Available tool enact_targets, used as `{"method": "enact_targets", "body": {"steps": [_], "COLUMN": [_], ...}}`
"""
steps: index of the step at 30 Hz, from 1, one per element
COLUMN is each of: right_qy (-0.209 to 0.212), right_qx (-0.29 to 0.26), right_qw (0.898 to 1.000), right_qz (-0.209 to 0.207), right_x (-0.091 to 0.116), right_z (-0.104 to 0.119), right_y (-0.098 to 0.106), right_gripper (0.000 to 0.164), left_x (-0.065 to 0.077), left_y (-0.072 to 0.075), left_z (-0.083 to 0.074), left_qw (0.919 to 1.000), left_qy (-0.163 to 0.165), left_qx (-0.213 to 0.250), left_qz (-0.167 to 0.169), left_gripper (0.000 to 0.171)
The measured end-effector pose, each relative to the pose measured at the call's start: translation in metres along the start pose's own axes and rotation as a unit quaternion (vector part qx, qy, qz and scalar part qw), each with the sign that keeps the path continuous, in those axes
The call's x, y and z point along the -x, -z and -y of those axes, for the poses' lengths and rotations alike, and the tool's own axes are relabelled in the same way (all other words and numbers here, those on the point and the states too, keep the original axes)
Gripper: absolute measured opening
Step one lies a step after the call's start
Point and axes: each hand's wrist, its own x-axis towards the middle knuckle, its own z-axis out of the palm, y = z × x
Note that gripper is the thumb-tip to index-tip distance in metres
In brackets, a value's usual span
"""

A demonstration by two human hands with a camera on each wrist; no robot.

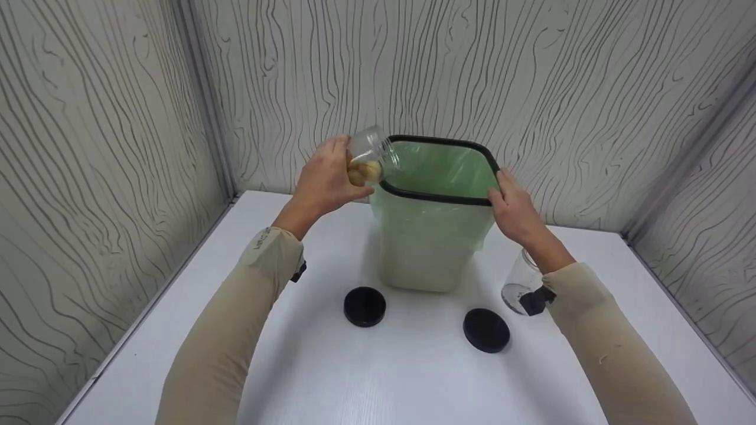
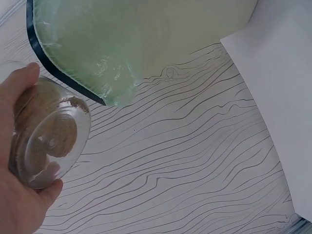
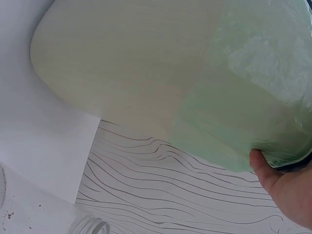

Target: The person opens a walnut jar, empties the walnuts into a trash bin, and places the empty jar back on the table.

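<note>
My left hand [image 1: 328,177] grips a clear jar [image 1: 367,143], tilted with its open mouth over the left rim of a trash bin [image 1: 422,254]. Round brownish-yellow pieces [image 1: 363,171], perhaps cookies, lie inside the jar; through its base they also show in the left wrist view. A thin green bag [image 2: 92,53] lines the bin and folds down outside under the black rim [image 1: 437,198]. At the right side of that rim, my right hand [image 1: 517,206] holds on, its thumb [image 3: 263,168] against the bag outside.
Two black lids [image 1: 364,307] [image 1: 486,330] lie on the white table [image 1: 413,383] in front of the bin. A second clear jar [image 1: 520,280] stands by the right forearm, with a few crumbs inside. Wood-grain-patterned panels [image 1: 331,71] enclose the table behind and at the sides.
</note>
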Motion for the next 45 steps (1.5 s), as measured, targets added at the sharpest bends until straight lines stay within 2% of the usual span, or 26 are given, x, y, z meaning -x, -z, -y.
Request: {"method": "enact_targets", "body": {"steps": [10,18,25,30,38,42,45], "right_qy": [0.003,-0.004,-0.006,-0.006,-0.009,-0.004,-0.004], "right_qx": [0.003,0.016,0.017,0.018,0.019,0.015,0.01], "right_qw": [1.0,1.0,1.0,1.0,1.0,1.0,1.0], "right_qz": [-0.005,0.0,-0.006,-0.004,-0.003,-0.005,-0.004], "right_x": [0.0,-0.001,0.0,0.0,-0.001,-0.002,-0.002], "right_z": [-0.004,-0.006,-0.005,-0.004,-0.003,-0.003,-0.003], "right_y": [-0.003,-0.005,-0.004,-0.004,-0.004,-0.004,-0.003], "right_gripper": [0.06,0.06,0.061,0.06,0.061,0.061,0.06], "left_x": [-0.003,-0.003,-0.006,-0.007,-0.01,-0.011,-0.012], "left_y": [-0.003,-0.006,-0.008,-0.007,-0.006,-0.005,-0.004], "left_z": [-0.003,-0.005,-0.006,-0.009,-0.01,-0.011,-0.013], "left_qw": [0.9977,0.9935,0.9843,0.9796,0.9792,0.9743,0.9677], "left_qy": [-0.035,-0.062,-0.091,-0.094,-0.089,-0.097,-0.107], "left_qx": [-0.056,-0.086,-0.137,-0.168,-0.175,-0.196,-0.222], "left_qz": [-0.015,-0.042,-0.063,-0.058,-0.049,-0.053,-0.053], "left_gripper": [0.094,0.088,0.085,0.084,0.079,0.073,0.074]}}
